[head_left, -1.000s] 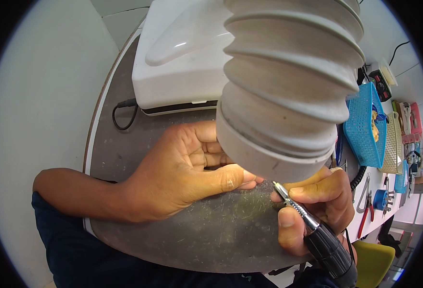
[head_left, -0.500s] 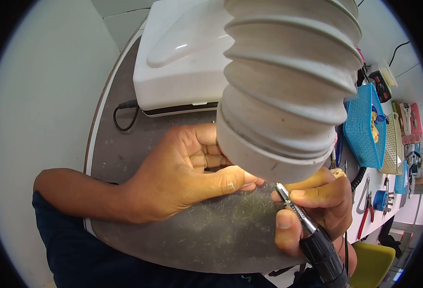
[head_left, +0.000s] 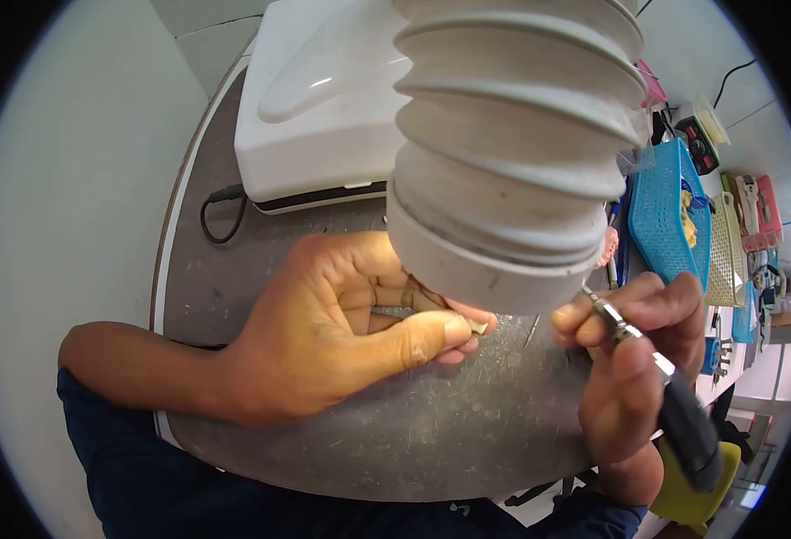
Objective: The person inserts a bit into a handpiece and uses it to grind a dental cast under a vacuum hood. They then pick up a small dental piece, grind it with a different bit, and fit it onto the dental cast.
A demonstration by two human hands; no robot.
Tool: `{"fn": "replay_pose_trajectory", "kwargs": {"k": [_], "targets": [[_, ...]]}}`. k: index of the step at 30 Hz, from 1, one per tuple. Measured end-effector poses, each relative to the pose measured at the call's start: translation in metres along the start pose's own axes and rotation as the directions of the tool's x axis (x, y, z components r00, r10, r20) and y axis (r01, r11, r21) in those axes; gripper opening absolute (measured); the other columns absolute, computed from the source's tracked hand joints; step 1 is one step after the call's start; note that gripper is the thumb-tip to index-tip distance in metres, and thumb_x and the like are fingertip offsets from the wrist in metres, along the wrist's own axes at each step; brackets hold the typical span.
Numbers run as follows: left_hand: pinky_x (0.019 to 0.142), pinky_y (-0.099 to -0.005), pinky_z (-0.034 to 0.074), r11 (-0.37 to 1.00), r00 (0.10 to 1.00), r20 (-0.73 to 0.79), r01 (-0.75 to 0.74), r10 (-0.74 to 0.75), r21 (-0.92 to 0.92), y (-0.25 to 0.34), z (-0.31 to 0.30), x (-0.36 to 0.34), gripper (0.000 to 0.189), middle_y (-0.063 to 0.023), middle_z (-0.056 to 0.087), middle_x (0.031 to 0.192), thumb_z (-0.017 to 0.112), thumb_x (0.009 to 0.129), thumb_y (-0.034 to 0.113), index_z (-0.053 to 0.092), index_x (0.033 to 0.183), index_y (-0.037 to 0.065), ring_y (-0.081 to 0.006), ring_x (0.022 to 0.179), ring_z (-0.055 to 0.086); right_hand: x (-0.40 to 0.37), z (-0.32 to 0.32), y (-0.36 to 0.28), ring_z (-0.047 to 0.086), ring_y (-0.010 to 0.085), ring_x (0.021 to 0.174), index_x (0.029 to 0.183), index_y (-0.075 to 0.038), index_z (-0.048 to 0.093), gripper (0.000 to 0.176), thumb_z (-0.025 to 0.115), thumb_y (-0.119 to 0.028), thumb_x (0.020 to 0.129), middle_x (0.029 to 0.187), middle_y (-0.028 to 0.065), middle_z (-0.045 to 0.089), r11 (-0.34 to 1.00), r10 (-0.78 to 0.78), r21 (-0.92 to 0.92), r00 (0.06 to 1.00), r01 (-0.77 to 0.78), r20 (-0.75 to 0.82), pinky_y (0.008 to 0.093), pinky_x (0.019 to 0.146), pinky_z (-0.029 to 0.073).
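Observation:
My left hand is closed in a pinch below the suction hose mouth. Between its thumb and fingertips sits a small pale piece, mostly covered by the fingers. To the right, my right hand grips a rotary handpiece, its black body pointing down and its metal nose up and left. The handpiece tip is apart from the pale piece, close to the hose rim. On the bench between the hands lies a thin metal bur amid pale dust.
A ribbed suction hose hangs over the hands. Behind stands a white machine with a black cable. At the right are a blue basket with pale pieces, a cream basket and tools. The grey bench has a curved front edge.
My right hand has moved right and up with the handpiece, away from the left hand. The pale piece and the bur now show. My left hand keeps its pinch.

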State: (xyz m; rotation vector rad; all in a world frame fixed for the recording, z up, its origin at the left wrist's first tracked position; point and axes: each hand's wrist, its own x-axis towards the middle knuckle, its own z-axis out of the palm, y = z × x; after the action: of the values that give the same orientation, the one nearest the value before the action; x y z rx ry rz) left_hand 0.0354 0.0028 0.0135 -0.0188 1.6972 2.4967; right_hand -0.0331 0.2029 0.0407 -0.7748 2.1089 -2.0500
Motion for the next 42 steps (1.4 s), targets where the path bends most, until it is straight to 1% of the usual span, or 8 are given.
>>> {"fn": "replay_pose_trajectory", "kwargs": {"k": [5, 11, 25, 28, 30, 37, 40, 42], "targets": [[0.083, -0.0323, 0.054, 0.987, 0.988, 0.022, -0.156, 0.155, 0.028, -0.003, 0.004, -0.003, 0.014, -0.0173, 0.063, 0.095, 0.063, 0.079, -0.011, 0.06, 0.09, -0.004, -0.021, 0.095, 0.063, -0.002, -0.017, -0.003, 0.057, 0.0199, 0.066, 0.092, -0.005, 0.042, 0.034, 0.062, -0.032, 0.085, 0.071, 0.0077, 0.049, 0.998, -0.018, 0.059, 1.0, 0.018, 0.003, 0.0301, 0.059, 0.046], [0.086, -0.0318, 0.054, 0.984, 0.987, 0.015, -0.158, 0.157, 0.082, 0.001, 0.004, -0.004, 0.016, -0.0173, 0.062, 0.101, 0.063, 0.079, -0.012, 0.06, 0.092, -0.004, -0.0208, 0.097, 0.063, -0.013, -0.017, 0.012, 0.066, 0.0275, 0.09, 0.101, -0.003, 0.045, 0.036, 0.071, 0.0, 0.076, 0.083, 0.0136, 0.059, 0.954, -0.274, -0.036, 0.915, 0.298, 0.295, 0.0376, 0.08, 0.053], [0.089, -0.0304, 0.053, 0.984, 0.996, 0.021, -0.093, 0.091, 0.153, -0.005, -0.002, -0.003, 0.026, -0.0145, 0.062, 0.103, 0.065, 0.077, -0.013, 0.06, 0.101, -0.005, -0.0183, 0.101, 0.061, -0.015, -0.006, 0.022, 0.064, 0.0404, 0.097, 0.101, -0.003, 0.047, 0.037, 0.072, 0.003, 0.074, 0.088, 0.0107, 0.055, 0.984, -0.18, 0.068, 0.889, 0.167, 0.422, 0.04, 0.076, 0.055], [0.088, -0.0304, 0.053, 0.966, 0.982, 0.036, -0.188, 0.184, 0.176, -0.01, -0.003, -0.002, 0.026, -0.0134, 0.063, 0.104, 0.067, 0.076, -0.012, 0.061, 0.1, -0.004, -0.018, 0.1, 0.061, -0.015, -0.005, 0.023, 0.065, 0.0399, 0.097, 0.1, -0.003, 0.047, 0.035, 0.071, 0.002, 0.075, 0.087, 0.011, 0.055, 0.98, -0.197, 0.055, 0.876, 0.193, 0.44, 0.0376, 0.073, 0.056], [0.087, -0.03, 0.052, 0.953, 0.975, 0.039, -0.222, 0.219, 0.205, -0.011, -0.003, -0.002, 0.025, -0.0127, 0.063, 0.104, 0.068, 0.075, -0.011, 0.063, 0.099, -0.003, -0.0177, 0.099, 0.061, -0.016, -0.002, 0.022, 0.058, 0.0173, 0.07, 0.098, -0.005, 0.042, 0.029, 0.065, -0.01, 0.081, 0.078, 0.0122, 0.053, 0.981, -0.174, -0.01, 0.894, 0.195, 0.413, 0.0514, 0.089, 0.05], [0.087, -0.0303, 0.051, 0.961, 0.984, 0.018, -0.177, 0.177, 0.212, -0.009, -0.003, -0.002, 0.025, -0.0107, 0.065, 0.101, 0.07, 0.075, -0.008, 0.064, 0.099, -0.001, -0.0163, 0.098, 0.062, -0.013, -0.002, 0.024, 0.056, 0.016, 0.067, 0.098, -0.005, 0.042, 0.031, 0.067, -0.011, 0.081, 0.076, 0.0118, 0.054, 0.974, -0.191, -0.027, 0.882, 0.224, 0.43, 0.0507, 0.088, 0.051], [0.086, -0.03, 0.051, 0.947, 0.983, 0.015, -0.182, 0.184, 0.264, -0.008, -0.002, -0.002, 0.024, -0.0093, 0.066, 0.099, 0.071, 0.075, -0.006, 0.065, 0.097, -0.001, -0.0157, 0.096, 0.062, -0.011, -0.004, 0.024, 0.059, 0.0182, 0.07, 0.098, -0.005, 0.043, 0.031, 0.068, -0.011, 0.081, 0.076, 0.0115, 0.054, 0.969, -0.2, -0.035, 0.86, 0.245, 0.468, 0.0485, 0.087, 0.051], [0.085, -0.0291, 0.05, 0.955, 0.981, 0.021, -0.195, 0.195, 0.225, -0.01, -0.003, 0.0, 0.023, -0.0088, 0.067, 0.098, 0.072, 0.075, -0.005, 0.065, 0.097, 0.0, -0.0151, 0.095, 0.062, -0.011, -0.005, 0.024, 0.065, 0.0387, 0.097, 0.099, -0.002, 0.049, 0.035, 0.073, 0.003, 0.074, 0.087, 0.012, 0.056, 0.979, -0.192, 0.032, 0.868, 0.199, 0.457, 0.0374, 0.075, 0.055]]}}
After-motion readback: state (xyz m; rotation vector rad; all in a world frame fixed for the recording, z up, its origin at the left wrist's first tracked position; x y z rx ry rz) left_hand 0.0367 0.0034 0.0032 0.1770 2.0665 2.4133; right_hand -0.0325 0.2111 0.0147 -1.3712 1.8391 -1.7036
